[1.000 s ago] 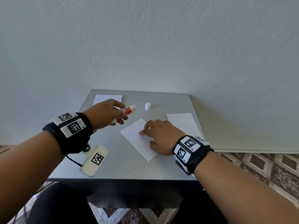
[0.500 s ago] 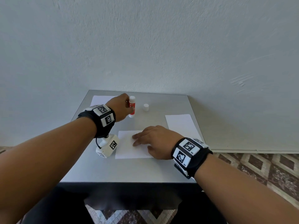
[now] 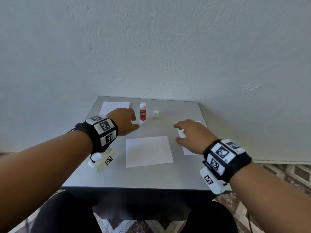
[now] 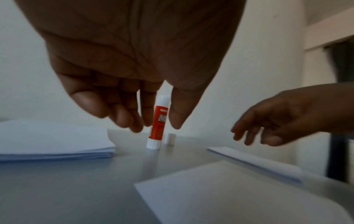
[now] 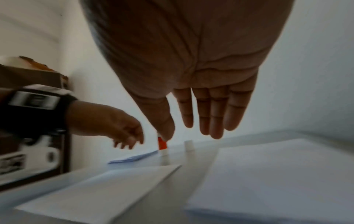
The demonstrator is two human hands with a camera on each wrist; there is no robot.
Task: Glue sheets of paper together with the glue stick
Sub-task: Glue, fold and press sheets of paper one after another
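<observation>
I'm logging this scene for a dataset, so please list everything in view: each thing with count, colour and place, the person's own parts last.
table: one, grey, against the wall
glue stick: one, red and white, upright at the table's far side, uncapped
cap: one, white, just right of the glue stick
single sheet: one, white, flat at the table's centre
left paper stack: one, white, far left corner
right paper stack: one, white, right edge, partly under the right hand
wristbands: two, black with white marker tags, one per wrist
left hand: empty, beside the glue stick, not touching it
right hand: empty, fingers straight, over the right paper stack
</observation>
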